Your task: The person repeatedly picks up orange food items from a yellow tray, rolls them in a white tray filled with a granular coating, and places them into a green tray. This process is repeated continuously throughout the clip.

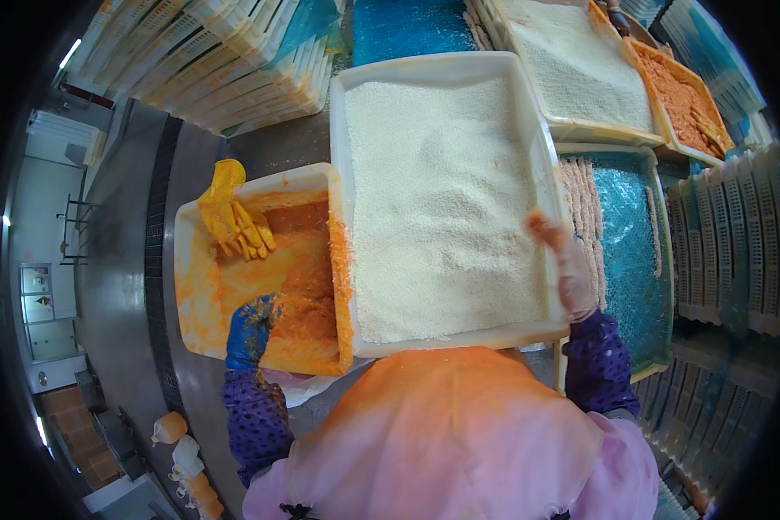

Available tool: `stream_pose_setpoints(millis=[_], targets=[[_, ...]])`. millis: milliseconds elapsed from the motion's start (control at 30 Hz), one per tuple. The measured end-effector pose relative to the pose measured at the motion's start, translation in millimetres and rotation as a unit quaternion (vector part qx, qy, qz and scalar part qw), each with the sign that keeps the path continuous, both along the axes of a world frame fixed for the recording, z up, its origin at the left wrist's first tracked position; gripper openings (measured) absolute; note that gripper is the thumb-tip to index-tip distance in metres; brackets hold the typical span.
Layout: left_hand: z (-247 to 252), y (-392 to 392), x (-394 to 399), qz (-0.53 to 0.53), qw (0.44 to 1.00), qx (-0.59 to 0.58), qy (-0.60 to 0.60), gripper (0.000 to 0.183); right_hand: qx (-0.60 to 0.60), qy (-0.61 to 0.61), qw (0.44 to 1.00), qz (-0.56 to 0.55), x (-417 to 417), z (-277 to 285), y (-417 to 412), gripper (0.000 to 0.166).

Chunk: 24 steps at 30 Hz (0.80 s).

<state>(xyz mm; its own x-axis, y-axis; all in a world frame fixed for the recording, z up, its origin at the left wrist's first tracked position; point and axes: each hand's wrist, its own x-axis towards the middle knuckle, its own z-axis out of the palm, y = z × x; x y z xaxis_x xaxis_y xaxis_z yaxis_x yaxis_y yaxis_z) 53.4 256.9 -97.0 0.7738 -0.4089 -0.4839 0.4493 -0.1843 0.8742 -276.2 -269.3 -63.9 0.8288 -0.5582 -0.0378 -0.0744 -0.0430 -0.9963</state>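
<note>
My left hand (250,335), in a blue glove smeared with orange paste, reaches into a white plastic tub (257,179). Its fingertips are against the orange meat-like paste (307,286) and partly hidden by it. Beside that tub stands a larger white tub (429,63) filled with white breadcrumb-like coating (439,227). Over its right rim is my right hand (572,279), in a thin clear glove. Motion blurs those fingers, and their tips look orange; whether they hold anything cannot be told. Yellow rubber gloves (224,211) hang over the paste tub's far left corner.
On the right, a tray lined with blue plastic (627,260) bears rows of crumb-coated strips (582,188). Stacked perforated crates rise at upper left (234,71) and right (721,240). Farther off are another crumb tub (578,65), a second paste tub (676,91) and another person's hand (617,18).
</note>
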Motion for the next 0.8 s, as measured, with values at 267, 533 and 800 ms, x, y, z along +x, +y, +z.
stream_pose_setpoints(millis=[267,533,800], targets=[[164,-143,-31,-0.193,0.981,0.007,0.001,0.030,-0.039,0.188,0.979,0.072,40,-89,56,0.033],[27,-253,-71,-0.411,0.855,0.181,-0.258,0.019,-0.152,0.205,0.965,0.052,45,-74,48,0.029],[44,-255,-53,-0.359,0.905,0.120,-0.193,0.016,-0.185,0.248,0.949,0.056,47,-53,48,0.028]])
